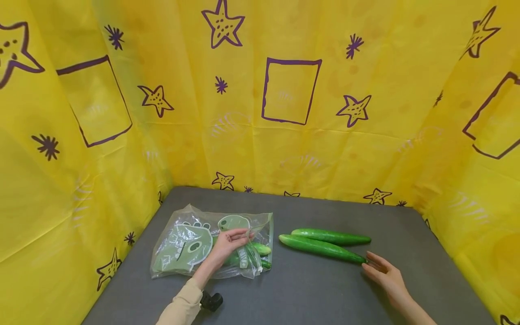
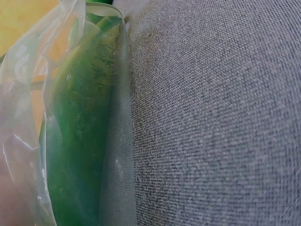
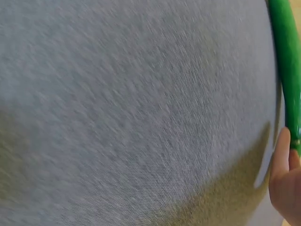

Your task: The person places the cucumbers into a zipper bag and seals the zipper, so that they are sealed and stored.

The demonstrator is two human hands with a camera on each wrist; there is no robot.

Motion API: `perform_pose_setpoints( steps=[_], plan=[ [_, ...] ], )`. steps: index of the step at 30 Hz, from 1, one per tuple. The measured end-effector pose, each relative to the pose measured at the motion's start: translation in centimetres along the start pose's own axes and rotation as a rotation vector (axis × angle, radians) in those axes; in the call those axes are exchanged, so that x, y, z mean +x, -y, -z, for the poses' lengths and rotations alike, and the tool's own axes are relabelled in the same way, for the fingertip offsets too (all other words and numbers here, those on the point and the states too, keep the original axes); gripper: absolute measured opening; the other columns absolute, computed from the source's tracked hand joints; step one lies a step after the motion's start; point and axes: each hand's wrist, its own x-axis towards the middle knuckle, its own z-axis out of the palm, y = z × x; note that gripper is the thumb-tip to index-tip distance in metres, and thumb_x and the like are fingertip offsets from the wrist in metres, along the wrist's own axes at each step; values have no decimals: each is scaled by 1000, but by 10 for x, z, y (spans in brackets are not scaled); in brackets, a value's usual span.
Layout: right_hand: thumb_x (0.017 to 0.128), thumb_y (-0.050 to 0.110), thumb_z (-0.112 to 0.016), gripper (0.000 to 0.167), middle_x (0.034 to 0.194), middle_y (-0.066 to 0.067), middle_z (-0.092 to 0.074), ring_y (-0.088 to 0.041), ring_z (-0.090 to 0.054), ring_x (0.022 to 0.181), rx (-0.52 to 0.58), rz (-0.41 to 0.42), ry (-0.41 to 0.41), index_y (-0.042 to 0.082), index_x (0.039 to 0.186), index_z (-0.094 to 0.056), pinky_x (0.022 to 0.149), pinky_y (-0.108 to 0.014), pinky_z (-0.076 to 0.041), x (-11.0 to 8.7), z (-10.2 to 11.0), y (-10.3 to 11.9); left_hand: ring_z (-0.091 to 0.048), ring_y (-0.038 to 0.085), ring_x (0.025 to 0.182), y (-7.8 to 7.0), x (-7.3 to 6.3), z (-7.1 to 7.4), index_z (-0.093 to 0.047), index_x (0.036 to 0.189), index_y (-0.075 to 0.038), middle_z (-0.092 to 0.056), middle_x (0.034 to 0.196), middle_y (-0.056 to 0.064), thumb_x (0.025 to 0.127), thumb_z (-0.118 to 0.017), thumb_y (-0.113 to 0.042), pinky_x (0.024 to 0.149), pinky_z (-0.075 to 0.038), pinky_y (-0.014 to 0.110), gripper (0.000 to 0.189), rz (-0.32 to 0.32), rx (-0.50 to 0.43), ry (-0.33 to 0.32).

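A clear plastic zip bag (image 1: 170, 266) printed with green cartoon dinosaurs lies at the left. My left hand (image 1: 227, 243) pinches the film near its opening at the right end. Inside the bag are green cucumbers (image 1: 261, 248), their pale ends toward the opening; one cucumber (image 2: 77, 141) fills much of the bag in the left wrist view. To the right, two long cucumbers lie side by side, a front one (image 1: 321, 248) and a back one (image 1: 333, 236). My right hand (image 1: 387, 277) has its fingers extended, fingertips right at the front cucumber's right end (image 3: 294, 108).
A grey cloth-covered table (image 1: 308, 293) carries everything. Yellow curtains (image 1: 252, 149) with purple stars and squares enclose the back and both sides. A small black object (image 1: 212, 301) shows beside the left sleeve (image 1: 180, 304).
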Motion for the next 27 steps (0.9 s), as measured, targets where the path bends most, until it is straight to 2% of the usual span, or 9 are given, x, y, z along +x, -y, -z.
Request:
perform_pose_setpoints(
  steps=[3,6,9,12,15,19,24,27],
  plan=[
    [87,15,-68,61,101,31,-59,11,-58,93,4,-8,32,1,140,-43,83,-18,-54,7,3,-1,-68,3,95,0,0,0,-49,125,16,-62,116,24,88,-63,-3,87,-52,18,44,8,4,-7],
    [87,16,-68,66,108,25,-60,8,-60,94,-9,-2,50,-5,141,-38,85,-20,-54,13,3,-1,-68,4,95,0,-1,-1,-49,125,16,-68,111,13,88,-64,-3,87,-53,19,44,11,-6,-12],
    [88,18,-67,68,127,7,-57,9,-60,95,-38,-9,98,-7,142,-34,88,-23,-54,16,3,0,-68,4,96,0,-1,0,-49,126,15,-72,107,2,88,-64,-5,87,-53,19,46,7,-11,-4],
    [88,18,-67,68,142,-11,-46,12,-57,95,-44,-20,124,-6,143,-34,91,-26,-53,19,1,0,-68,3,96,0,-1,0,-50,126,14,-72,105,-3,88,-65,-6,87,-53,19,46,2,-19,-1],
    [89,17,-66,67,144,-13,-43,14,-55,97,-44,-16,145,-6,143,-34,91,-25,-53,23,0,-1,-68,4,96,1,-1,0,-51,125,13,-72,106,-2,88,-65,-6,87,-53,19,44,-15,-24,7],
    [90,15,-65,64,137,-5,-52,9,-59,98,-28,6,176,-7,141,-36,90,-25,-53,27,0,-1,-68,4,97,3,-1,0,-52,124,14,-71,109,4,88,-64,-5,88,-52,19,42,-31,-20,10],
    [92,17,-63,63,135,-4,-51,4,-61,100,-35,17,245,-7,142,-34,92,-26,-53,30,2,0,-68,3,96,4,1,1,-50,125,15,-68,113,12,88,-64,-5,87,-52,18,44,-21,-1,3],
    [93,18,-61,63,135,-1,-51,4,-61,101,-38,18,281,-7,143,-32,93,-27,-53,32,3,-1,-68,3,96,3,0,0,-50,125,15,-68,113,12,88,-64,-5,88,-52,19,44,-19,-3,1]
  ],
)
